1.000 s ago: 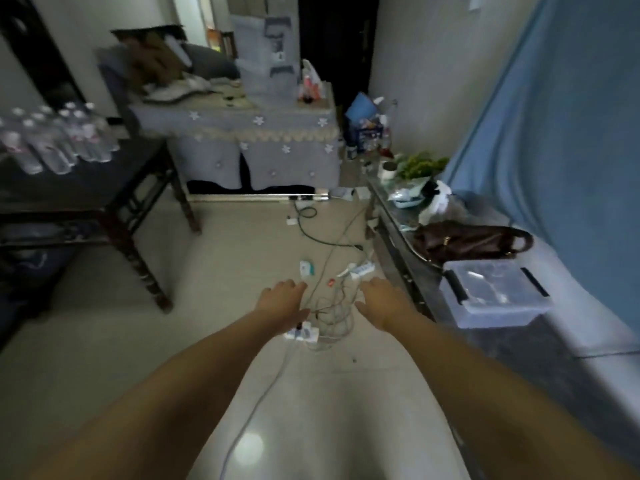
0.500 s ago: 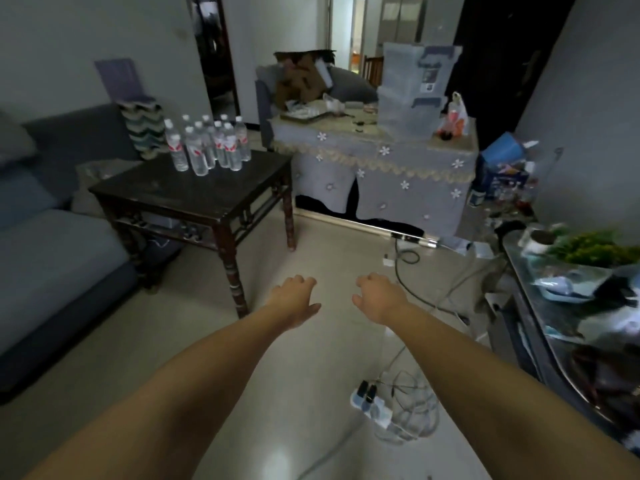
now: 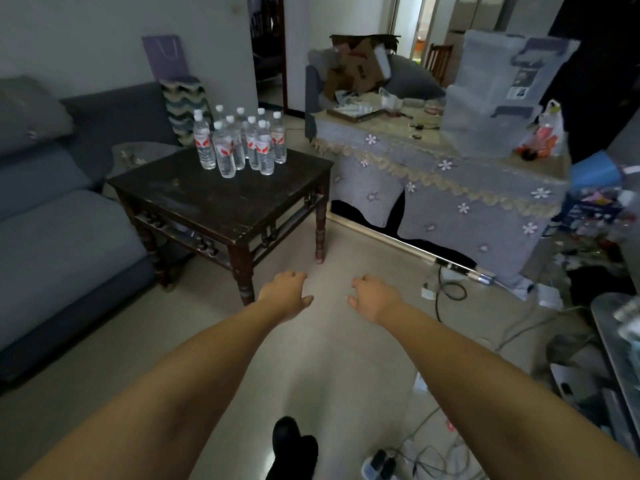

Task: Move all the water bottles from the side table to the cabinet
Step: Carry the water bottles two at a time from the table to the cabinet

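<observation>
Standing bottles [image 3: 242, 140] clustered on side table [image 3: 221, 199]; hands empty.

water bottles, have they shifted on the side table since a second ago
No. The water bottles stand in the same cluster at the far corner of the side table; only the camera turned.

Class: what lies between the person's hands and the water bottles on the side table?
In the head view, only bare floor and the side table's near edge and dark top separate the hands from the bottles.
</observation>
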### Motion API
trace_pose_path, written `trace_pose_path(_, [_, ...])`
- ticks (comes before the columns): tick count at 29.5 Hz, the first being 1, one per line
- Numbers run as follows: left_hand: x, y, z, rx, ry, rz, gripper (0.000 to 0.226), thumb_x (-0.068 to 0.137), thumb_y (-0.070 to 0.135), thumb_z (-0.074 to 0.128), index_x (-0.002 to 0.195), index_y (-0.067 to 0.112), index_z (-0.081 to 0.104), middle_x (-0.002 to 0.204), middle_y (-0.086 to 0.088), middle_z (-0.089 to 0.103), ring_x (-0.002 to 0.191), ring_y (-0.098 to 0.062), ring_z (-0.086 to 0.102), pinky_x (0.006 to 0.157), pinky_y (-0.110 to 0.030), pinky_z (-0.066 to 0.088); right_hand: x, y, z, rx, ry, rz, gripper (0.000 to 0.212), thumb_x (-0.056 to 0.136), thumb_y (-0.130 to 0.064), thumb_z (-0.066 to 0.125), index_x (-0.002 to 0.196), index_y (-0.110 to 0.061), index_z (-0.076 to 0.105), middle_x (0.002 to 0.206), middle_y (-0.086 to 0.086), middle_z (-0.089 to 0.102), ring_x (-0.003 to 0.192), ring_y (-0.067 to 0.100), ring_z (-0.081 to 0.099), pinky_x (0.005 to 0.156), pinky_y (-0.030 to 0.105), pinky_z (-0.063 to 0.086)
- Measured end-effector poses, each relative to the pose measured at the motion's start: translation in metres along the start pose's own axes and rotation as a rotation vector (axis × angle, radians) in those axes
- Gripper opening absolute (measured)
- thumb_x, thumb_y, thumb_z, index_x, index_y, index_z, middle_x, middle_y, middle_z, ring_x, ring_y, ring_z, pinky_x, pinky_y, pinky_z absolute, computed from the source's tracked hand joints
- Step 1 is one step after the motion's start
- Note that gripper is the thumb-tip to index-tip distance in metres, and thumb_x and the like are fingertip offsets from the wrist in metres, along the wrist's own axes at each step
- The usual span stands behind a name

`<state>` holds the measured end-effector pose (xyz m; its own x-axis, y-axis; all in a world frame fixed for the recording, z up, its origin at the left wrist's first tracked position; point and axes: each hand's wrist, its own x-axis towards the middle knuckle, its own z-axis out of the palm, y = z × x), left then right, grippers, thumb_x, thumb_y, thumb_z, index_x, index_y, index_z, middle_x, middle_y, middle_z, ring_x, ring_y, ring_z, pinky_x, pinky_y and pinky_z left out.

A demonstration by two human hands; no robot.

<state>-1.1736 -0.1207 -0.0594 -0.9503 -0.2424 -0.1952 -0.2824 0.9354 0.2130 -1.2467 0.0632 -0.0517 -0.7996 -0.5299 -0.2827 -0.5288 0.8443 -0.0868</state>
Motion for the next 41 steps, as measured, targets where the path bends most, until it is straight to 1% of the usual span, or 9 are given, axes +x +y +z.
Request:
trace_pose_path(7, [0.160, -0.036, -0.037, -0.012, -0.015, -0.019, 0.059, 0.091, 0.043, 0.053, 0.142, 0.017, 0.036, 0.141, -0.012, 0.043, 0.129, -0.030, 0.042, 0.101, -0.045, 0.042, 0.171, 0.012, -0.041, 0.018, -0.007, 0.014, 0.048, 0.100, -0.038, 0.038, 0.139, -0.011, 0.044, 0.139, 0.015, 0.045, 0.126, 0.034, 0.046, 0.103, 0.042, 0.041])
trace_pose_path(11, [0.236, -0.065, -0.078, -0.011, -0.003, -0.059, 0.054, 0.091, 0.041, 0.054, 0.135, 0.014, 0.041, 0.134, -0.013, 0.046, 0.124, -0.032, 0.045, 0.100, -0.048, 0.044, 0.255, 0.011, -0.079, 0.080, 0.035, 0.012, 0.047, 0.098, -0.039, 0.043, 0.137, -0.012, 0.047, 0.138, 0.015, 0.049, 0.126, 0.034, 0.048, 0.102, 0.042, 0.041])
trace_pose_path(20, [0.355, -0.104, -0.112, -0.070, 0.015, -0.123, 0.055, 0.091, 0.043, 0.054, 0.137, 0.016, 0.040, 0.134, -0.012, 0.046, 0.125, -0.032, 0.044, 0.101, -0.048, 0.043, 0.396, 0.002, -0.132, 0.025, -0.007, -0.071, 0.046, 0.101, -0.037, 0.040, 0.137, -0.008, 0.045, 0.138, 0.018, 0.048, 0.127, 0.034, 0.046, 0.105, 0.042, 0.042])
trace_pose_path(26, [0.456, -0.132, -0.118, -0.135, 0.057, -0.219, 0.055, 0.091, 0.042, 0.055, 0.137, 0.016, 0.040, 0.133, -0.011, 0.047, 0.123, -0.030, 0.046, 0.099, -0.047, 0.045, 0.514, 0.004, -0.155, -0.023, -0.016, -0.159, 0.045, 0.101, -0.039, 0.040, 0.132, -0.008, 0.048, 0.137, 0.017, 0.047, 0.127, 0.034, 0.046, 0.106, 0.043, 0.041])
trace_pose_path(29, [0.519, -0.145, -0.129, -0.181, 0.094, -0.314, 0.056, 0.091, 0.042, 0.055, 0.138, 0.016, 0.040, 0.133, -0.010, 0.046, 0.123, -0.029, 0.047, 0.098, -0.045, 0.046, 0.591, 0.012, -0.175, -0.041, -0.031, -0.195, 0.046, 0.100, -0.042, 0.039, 0.134, -0.012, 0.047, 0.135, 0.015, 0.048, 0.126, 0.033, 0.047, 0.105, 0.046, 0.042])
trace_pose_path(32, [0.569, -0.155, -0.143, -0.273, 0.150, -0.413, 0.057, 0.090, 0.040, 0.057, 0.138, 0.015, 0.040, 0.134, -0.010, 0.048, 0.123, -0.028, 0.048, 0.100, -0.045, 0.046, 0.653, 0.018, -0.198, -0.051, -0.038, -0.235, 0.046, 0.100, -0.044, 0.040, 0.133, -0.013, 0.048, 0.133, 0.014, 0.048, 0.125, 0.032, 0.047, 0.102, 0.046, 0.044])
trace_pose_path(36, [0.627, -0.160, -0.156, -0.559, 0.241, -0.576, 0.056, 0.089, 0.037, 0.061, 0.133, 0.008, 0.044, 0.133, -0.014, 0.052, 0.123, -0.032, 0.050, 0.100, -0.047, 0.045, 0.724, 0.023, -0.213, -0.053, -0.060, -0.247, 0.048, 0.099, -0.044, 0.042, 0.133, -0.012, 0.050, 0.134, 0.015, 0.049, 0.126, 0.034, 0.047, 0.104, 0.046, 0.043])
trace_pose_path(39, [0.661, -0.172, -0.154, -0.785, 0.293, -0.728, 0.068, 0.084, 0.036, 0.068, 0.137, 0.005, 0.039, 0.138, -0.016, 0.047, 0.128, -0.034, 0.046, 0.104, -0.047, 0.042, 0.764, 0.012, -0.204, -0.006, -0.131, -0.232, 0.048, 0.098, -0.044, 0.044, 0.134, -0.011, 0.049, 0.134, 0.015, 0.050, 0.125, 0.034, 0.049, 0.104, 0.045, 0.043])
trace_pose_path(41, [0.676, -0.182, -0.150, -0.878, 0.331, -0.797, 0.078, 0.080, 0.033, 0.073, 0.141, 0.005, 0.033, 0.143, -0.016, 0.042, 0.132, -0.034, 0.042, 0.108, -0.048, 0.038, 0.786, -0.003, -0.200, 0.111, -0.144, -0.201, 0.052, 0.097, -0.044, 0.048, 0.136, -0.011, 0.046, 0.136, 0.015, 0.049, 0.126, 0.033, 0.049, 0.104, 0.044, 0.043])
